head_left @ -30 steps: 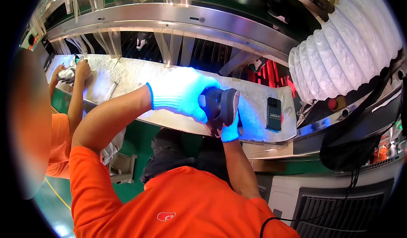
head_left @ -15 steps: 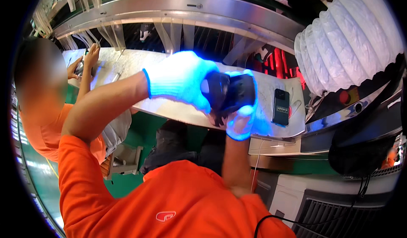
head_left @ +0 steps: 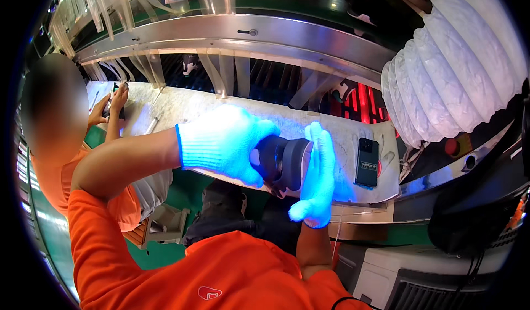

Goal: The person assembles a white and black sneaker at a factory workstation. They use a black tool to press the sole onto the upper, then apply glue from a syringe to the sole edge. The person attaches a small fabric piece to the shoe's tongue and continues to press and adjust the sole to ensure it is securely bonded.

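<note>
A dark shoe (head_left: 279, 158) is held above the near edge of the bench, its grey sole end turned toward the right. My left hand (head_left: 226, 144), in a white knit glove lit bright blue, grips the shoe from the left with its fingers wrapped round it. Gloved as well, my right hand (head_left: 319, 177) is held flat and upright beside the sole end, fingers stretched out. Its palm faces the shoe and seems to touch it or lie very close. My fingers hide part of the shoe.
On the pale bench (head_left: 193, 97) at right lies a dark phone (head_left: 366, 162). A white ribbed duct (head_left: 452, 83) hangs beyond it. Behind a metal rail (head_left: 182, 31) with clear strips, shoes sit on rollers. At left a co-worker's hands (head_left: 113, 103) work at the bench.
My right hand has come off its grip and now lies flat with straightened fingers at the sole end. The shoe and my left hand sit lower in view, as the whole view has shifted.
</note>
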Demonstrator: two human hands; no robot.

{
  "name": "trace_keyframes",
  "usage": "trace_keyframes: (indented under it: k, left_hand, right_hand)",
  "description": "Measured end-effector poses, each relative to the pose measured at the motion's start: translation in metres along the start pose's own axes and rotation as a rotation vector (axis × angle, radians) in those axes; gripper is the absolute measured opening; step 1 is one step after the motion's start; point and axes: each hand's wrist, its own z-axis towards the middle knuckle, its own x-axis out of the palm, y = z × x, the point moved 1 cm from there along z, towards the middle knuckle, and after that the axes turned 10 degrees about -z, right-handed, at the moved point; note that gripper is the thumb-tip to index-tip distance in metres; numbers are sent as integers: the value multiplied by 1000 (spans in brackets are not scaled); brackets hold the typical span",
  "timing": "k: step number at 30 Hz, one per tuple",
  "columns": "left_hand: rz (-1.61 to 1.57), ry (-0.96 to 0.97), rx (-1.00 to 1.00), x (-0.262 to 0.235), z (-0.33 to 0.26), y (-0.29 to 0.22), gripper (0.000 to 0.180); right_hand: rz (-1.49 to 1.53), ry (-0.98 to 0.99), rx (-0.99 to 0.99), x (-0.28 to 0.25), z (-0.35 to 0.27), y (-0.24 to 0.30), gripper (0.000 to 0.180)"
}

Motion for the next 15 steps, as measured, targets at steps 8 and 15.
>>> trace_keyframes:
  k: [8,15]
  left_hand:
    - [92,31,89,0,9,-3,95]
    - [152,154,-61,-4,18,-5,97]
  right_hand:
    - [-12,-87,18,21,-4,-1,161]
    - [154,-390,-101,37,-5,-28,133]
